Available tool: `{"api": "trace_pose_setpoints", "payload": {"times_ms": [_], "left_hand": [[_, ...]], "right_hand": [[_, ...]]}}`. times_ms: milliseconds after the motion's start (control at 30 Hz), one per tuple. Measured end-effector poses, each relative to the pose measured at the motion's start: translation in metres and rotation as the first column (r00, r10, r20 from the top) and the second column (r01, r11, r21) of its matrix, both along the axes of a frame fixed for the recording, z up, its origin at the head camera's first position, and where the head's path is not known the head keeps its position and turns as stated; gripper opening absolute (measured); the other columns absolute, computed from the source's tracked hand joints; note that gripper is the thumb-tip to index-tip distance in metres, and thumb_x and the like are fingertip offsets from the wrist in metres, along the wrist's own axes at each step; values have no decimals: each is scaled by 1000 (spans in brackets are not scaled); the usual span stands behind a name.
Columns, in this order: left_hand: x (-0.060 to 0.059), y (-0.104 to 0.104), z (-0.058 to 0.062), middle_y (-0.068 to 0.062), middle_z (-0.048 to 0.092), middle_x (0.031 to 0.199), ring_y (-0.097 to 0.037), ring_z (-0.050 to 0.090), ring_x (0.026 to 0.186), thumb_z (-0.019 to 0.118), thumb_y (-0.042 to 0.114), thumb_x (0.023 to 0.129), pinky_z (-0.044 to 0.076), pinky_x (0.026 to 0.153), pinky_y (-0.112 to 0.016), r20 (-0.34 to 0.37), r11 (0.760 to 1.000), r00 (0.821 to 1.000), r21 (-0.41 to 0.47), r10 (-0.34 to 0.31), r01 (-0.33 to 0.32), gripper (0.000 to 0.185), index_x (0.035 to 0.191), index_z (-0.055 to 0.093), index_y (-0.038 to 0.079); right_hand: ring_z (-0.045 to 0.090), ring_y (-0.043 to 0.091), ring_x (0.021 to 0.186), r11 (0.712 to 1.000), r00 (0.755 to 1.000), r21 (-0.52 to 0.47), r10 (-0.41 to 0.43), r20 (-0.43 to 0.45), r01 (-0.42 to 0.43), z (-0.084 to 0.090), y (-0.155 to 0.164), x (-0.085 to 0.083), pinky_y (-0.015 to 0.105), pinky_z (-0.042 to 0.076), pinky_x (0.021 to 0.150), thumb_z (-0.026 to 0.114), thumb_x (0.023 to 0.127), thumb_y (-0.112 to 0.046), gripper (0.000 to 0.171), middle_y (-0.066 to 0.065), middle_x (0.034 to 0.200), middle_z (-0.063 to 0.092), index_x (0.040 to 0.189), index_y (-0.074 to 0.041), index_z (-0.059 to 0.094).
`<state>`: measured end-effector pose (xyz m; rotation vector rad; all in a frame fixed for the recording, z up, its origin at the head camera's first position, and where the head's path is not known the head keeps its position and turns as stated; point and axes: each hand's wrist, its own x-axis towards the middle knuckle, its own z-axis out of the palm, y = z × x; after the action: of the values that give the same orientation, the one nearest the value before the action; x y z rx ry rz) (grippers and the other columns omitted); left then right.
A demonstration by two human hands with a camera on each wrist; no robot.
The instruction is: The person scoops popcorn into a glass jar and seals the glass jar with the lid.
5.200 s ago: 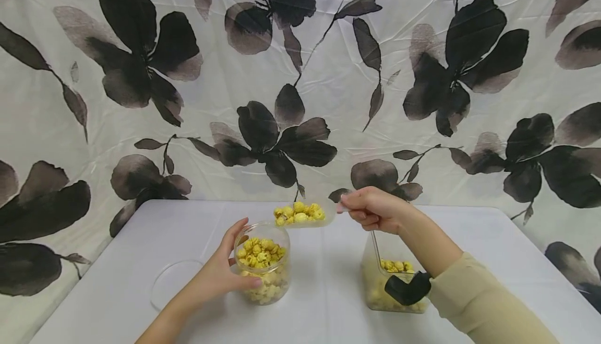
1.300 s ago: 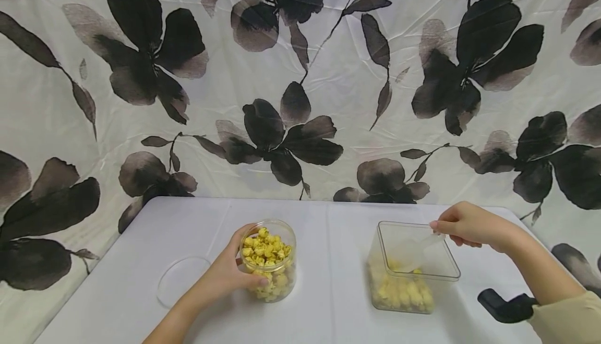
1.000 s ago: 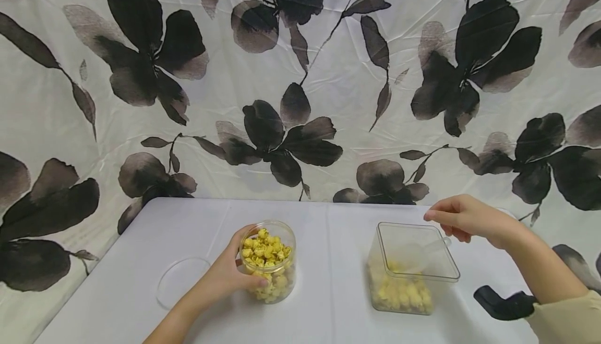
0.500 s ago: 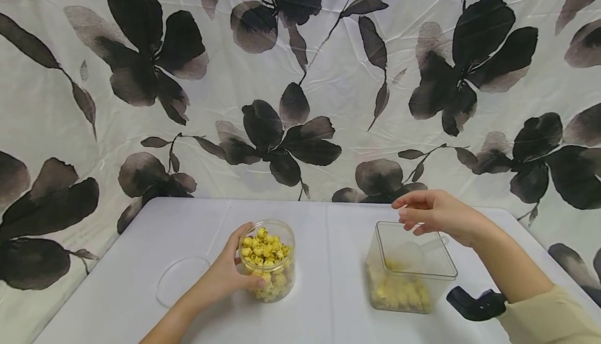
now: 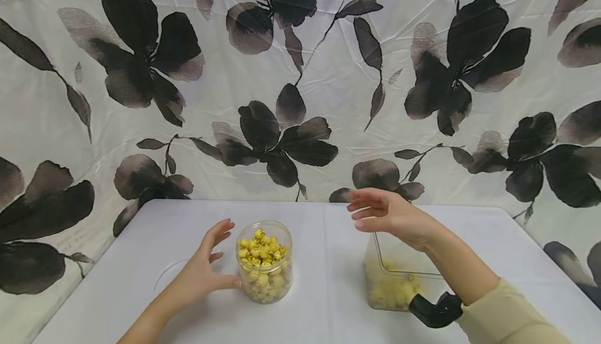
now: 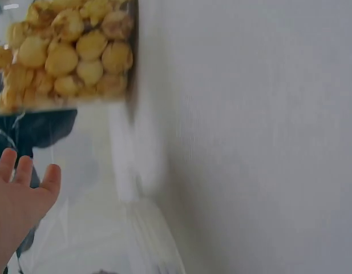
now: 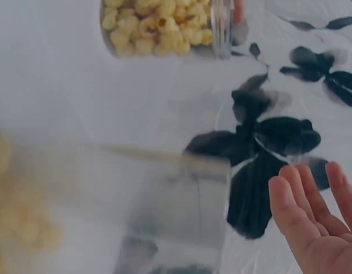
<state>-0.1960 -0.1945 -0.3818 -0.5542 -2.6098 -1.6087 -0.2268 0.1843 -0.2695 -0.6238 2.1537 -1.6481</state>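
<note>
Left hand (image 5: 202,273), fingers spread, thumb steadying the full popcorn jar (image 5: 264,261); right hand (image 5: 387,214) hovers empty and relaxed above the square container (image 5: 392,276).

Round jar (image 5: 264,261) sits on the surface (image 5: 324,302), left of centre, popcorn (image 5: 260,247) in it up to the rim. Square container (image 5: 399,273) stands to its right, well apart, with popcorn low inside. Flat lid (image 5: 165,281) lies on the surface left of the jar. Left hand (image 5: 202,271) is between lid and jar, thumb touching the jar's side. Right hand (image 5: 387,213) is above the container's far-left corner. Hanging cloth (image 5: 300,83) stands behind the surface.
</note>
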Motion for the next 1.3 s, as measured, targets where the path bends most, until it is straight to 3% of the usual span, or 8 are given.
{"api": "trace_pose_setpoints", "payload": {"times_ms": [200, 300, 433, 533, 667, 933, 1133, 1300], "left_hand": [[3, -34, 7, -18, 24, 146, -39, 24, 131, 84, 9, 66, 33, 90, -62, -86, 995, 993, -62, 77, -83, 110, 148, 12, 13], [6, -59, 4, -10, 27, 145, -12, 23, 133, 84, 9, 65, 37, 90, -40, -133, 980, 983, -130, 130, -148, 111, 149, 13, 17], [12, -97, -11, 19, 24, 141, 14, 19, 121, 85, 9, 64, 36, 87, -43, -157, 958, 971, -197, 181, -210, 113, 149, 13, 22], [16, -118, -25, 7, 21, 147, -20, 21, 133, 87, 6, 58, 27, 83, -67, -157, 957, 976, -221, 153, -186, 117, 149, 13, 11], [24, -134, -41, -33, 22, 138, -56, 27, 113, 88, 12, 56, 24, 80, -74, -118, 935, 987, -324, 109, -142, 118, 146, 13, 0], [19, -135, -50, -36, 24, 134, -58, 27, 114, 87, 18, 56, 18, 102, -62, -101, 929, 993, -356, 68, -100, 117, 145, 14, 1], [14, -128, -50, -37, 27, 133, -60, 27, 118, 89, 26, 54, 26, 82, -74, -65, 904, 997, -420, 53, -75, 117, 142, 18, -4], [10, -125, -49, -35, 37, 130, -53, 34, 118, 90, 29, 52, 30, 99, -56, -63, 894, 995, -438, 77, -97, 118, 142, 19, -3]], "right_hand": [[42, 34, 121, 996, 996, -84, -23, 83, 30, -9, -25, 0, 42, 42, 94, 70, 80, -4, 79, 22, 138, 37, 145, -5, 25], [39, 36, 123, 988, 987, -140, -41, 154, 63, -17, -38, 2, 42, 42, 94, 70, 78, 0, 85, 23, 140, 34, 147, -9, 21], [38, 35, 124, 983, 983, -160, -59, 174, 87, -32, -55, 7, 43, 42, 93, 73, 74, 0, 90, 19, 142, 34, 147, -14, 21], [37, 34, 125, 988, 988, -143, -37, 150, 59, -46, -68, 10, 48, 38, 96, 77, 71, -2, 98, 15, 145, 31, 147, -21, 18], [30, 35, 130, 996, 991, -91, 2, 137, 11, -70, -85, 16, 56, 29, 100, 80, 69, -4, 110, 10, 149, 23, 148, -30, 9], [18, 38, 136, 997, 994, -75, 8, 106, 0, -106, -109, 19, 62, 24, 100, 84, 66, -9, 119, 11, 151, 14, 149, -32, 1], [16, 31, 137, 996, 996, -72, 62, 69, -57, -120, -120, 14, 60, 25, 101, 85, 64, -17, 122, 7, 152, 13, 147, -38, -2], [10, 30, 140, 996, 996, -55, 77, 42, -75, -120, -127, 10, 57, 23, 104, 85, 64, -16, 123, 5, 153, 10, 145, -43, -3]]}}
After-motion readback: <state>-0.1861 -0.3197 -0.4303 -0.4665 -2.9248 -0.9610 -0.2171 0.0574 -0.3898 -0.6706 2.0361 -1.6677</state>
